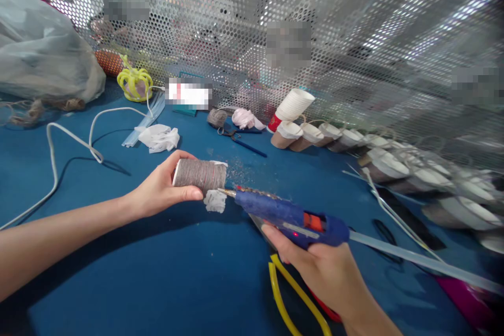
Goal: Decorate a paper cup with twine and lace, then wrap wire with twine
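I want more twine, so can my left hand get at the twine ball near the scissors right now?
Probably not yet: the left hand is wrapped around the cup. The table between it and the twine ball looks bare, so only the full hand is in the way.

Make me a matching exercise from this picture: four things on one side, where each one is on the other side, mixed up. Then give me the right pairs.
Things
1. glue gun
2. twine-wrapped cup
3. yellow crown
4. white cable

Places
A. looping across the blue table, on the left
B. held in the left hand
C. at the back, by the mesh wall
D. held in the right hand

Pairs: 1-D, 2-B, 3-C, 4-A
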`<state>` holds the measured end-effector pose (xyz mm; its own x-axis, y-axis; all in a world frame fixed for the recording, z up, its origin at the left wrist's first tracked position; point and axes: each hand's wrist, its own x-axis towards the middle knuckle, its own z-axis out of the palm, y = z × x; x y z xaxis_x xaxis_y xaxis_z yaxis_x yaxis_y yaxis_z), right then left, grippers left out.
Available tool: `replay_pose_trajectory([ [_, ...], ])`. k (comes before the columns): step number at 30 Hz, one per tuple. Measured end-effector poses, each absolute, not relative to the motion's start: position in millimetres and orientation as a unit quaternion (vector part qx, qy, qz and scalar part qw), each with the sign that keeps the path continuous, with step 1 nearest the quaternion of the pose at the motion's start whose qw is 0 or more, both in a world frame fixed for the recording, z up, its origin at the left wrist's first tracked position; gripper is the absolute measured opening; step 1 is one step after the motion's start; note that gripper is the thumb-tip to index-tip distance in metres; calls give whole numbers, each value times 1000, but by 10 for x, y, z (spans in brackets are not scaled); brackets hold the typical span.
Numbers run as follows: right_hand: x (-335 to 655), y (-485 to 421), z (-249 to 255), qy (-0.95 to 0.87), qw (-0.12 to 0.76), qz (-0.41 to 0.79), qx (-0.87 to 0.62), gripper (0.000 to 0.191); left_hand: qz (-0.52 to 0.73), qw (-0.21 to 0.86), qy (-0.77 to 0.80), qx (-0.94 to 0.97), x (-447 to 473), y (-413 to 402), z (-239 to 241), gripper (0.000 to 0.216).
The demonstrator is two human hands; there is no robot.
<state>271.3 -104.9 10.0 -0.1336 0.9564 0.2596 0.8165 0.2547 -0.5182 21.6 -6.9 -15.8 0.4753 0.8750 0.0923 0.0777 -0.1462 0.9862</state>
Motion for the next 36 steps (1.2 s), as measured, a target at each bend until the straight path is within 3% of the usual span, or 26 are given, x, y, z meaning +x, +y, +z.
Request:
replay_pose_trajectory([
  [2, 2734, -1049, 97, -745, 268, 129, -597, 8, 363, 544, 360, 666, 216, -69, -159, 59],
  [6, 2737, -1049, 96, -741, 270, 142, -598, 16, 361, 540, 359, 671, 217, -78, -168, 59],
  [18, 2708, -1054, 131, -732, 265, 161, -607, 15, 364, 541, 359, 668, 213, -71, -171, 58],
  [29, 2685, -1043, 191, -780, 240, 90, -571, 17, 365, 525, 367, 676, 217, -71, -159, 59],
  [36, 2700, -1038, 120, -761, 282, 99, -575, 13, 368, 538, 360, 668, 215, -79, -173, 58],
])
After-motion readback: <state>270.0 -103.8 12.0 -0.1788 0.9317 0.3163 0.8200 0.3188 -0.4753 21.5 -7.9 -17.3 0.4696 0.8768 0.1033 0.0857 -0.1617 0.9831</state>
